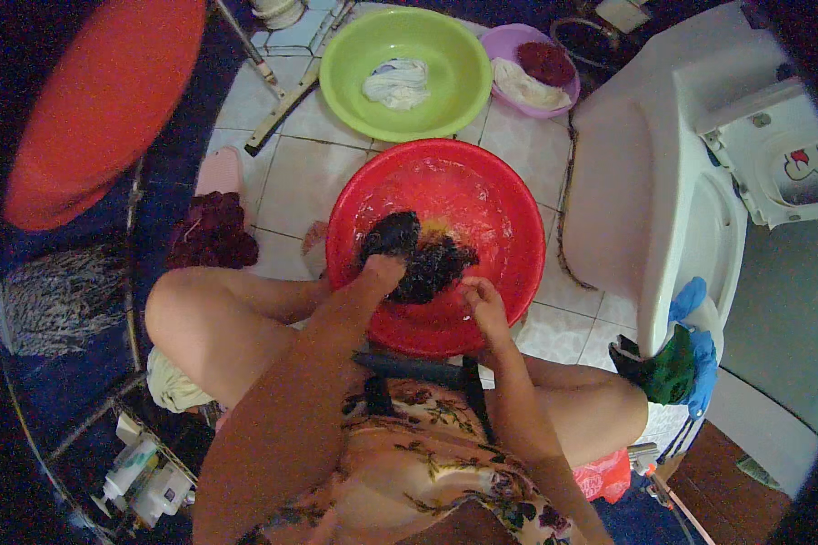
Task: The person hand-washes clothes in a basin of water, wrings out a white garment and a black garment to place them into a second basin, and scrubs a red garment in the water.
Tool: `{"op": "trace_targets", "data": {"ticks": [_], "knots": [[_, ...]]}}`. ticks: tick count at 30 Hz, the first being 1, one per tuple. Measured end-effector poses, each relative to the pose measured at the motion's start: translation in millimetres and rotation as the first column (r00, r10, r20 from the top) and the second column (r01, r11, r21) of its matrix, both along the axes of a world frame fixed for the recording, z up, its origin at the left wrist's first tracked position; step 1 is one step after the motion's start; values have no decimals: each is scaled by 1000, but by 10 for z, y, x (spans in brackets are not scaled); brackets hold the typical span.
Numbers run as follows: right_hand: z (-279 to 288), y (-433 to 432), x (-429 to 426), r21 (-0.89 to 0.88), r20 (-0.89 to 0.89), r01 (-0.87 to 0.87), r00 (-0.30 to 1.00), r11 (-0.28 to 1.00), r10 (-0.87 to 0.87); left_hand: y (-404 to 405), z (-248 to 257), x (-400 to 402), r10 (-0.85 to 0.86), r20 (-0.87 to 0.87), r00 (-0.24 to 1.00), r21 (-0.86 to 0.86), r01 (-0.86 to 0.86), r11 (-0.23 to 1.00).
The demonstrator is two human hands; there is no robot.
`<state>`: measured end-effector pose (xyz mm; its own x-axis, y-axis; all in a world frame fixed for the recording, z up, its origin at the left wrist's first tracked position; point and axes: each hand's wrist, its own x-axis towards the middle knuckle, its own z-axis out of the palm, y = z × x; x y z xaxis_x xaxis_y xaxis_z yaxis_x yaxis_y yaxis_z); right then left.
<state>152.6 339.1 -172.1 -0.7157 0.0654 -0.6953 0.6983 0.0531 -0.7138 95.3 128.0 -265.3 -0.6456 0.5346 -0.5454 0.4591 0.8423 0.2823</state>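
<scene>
A red plastic basin (521, 272) with water in it stands on the tiled floor between the knees. Dark wet cloth (426, 272) lies bunched in the left and middle part of the basin. My left hand (386, 270) is closed on this cloth, its fingers partly hidden. My right hand (480, 300) hovers over the basin's lower right side, close to the cloth, with its fingers loosely bent and nothing seen between them.
Beyond stand a green basin (344, 102) holding white cloth (399, 83) and a purple basin (518, 37) with cloths. A toilet (607, 184) is at the right. At the left are a squeegee (283, 109), a pink slipper (219, 170) and maroon cloth (215, 231).
</scene>
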Motion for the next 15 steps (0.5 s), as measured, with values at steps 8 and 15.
{"op": "trace_targets", "data": {"ticks": [8,15], "knots": [[-84,284,12,78,-296,-205,930,976,218,347,1376,-368,264,192,945,496,-325,805],[937,-42,-171,659,-386,-165,763,734,519,592,2545,-291,326,215,921,754,-369,544]]}}
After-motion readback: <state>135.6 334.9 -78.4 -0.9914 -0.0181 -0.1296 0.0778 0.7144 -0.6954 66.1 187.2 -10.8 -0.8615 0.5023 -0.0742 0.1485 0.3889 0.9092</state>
